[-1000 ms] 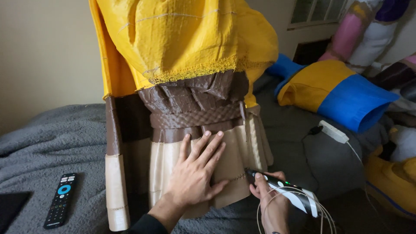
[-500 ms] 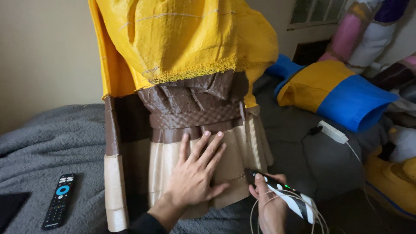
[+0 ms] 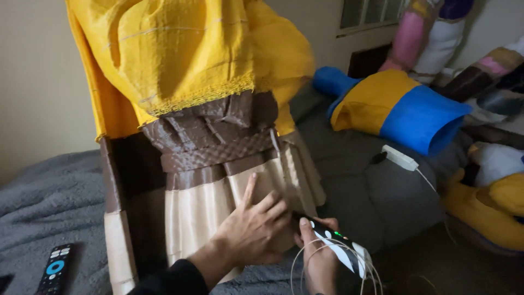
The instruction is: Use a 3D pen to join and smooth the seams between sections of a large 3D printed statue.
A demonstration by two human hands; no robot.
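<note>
A costume piece stands upright on the grey bed: yellow fabric (image 3: 185,49) on top, a brown woven band (image 3: 218,155) around the middle, and a tan pleated skirt (image 3: 202,210) below. My left hand (image 3: 251,232) lies flat on the tan pleats, fingers spread. My right hand (image 3: 319,257) grips a small black-and-white handheld device (image 3: 335,246) with a green light and thin white wires, its tip held at the skirt's lower right edge.
A black remote control (image 3: 54,269) lies on the grey blanket (image 3: 49,202) at lower left. A yellow-and-blue stuffed sleeve shape (image 3: 401,109) lies at right, with a white charger block (image 3: 399,158) and cable. More plush costume parts (image 3: 491,196) crowd the far right.
My left hand has slid lower and to the right on the tan skirt, closer to the device. The right hand stays at the skirt's lower right edge.
</note>
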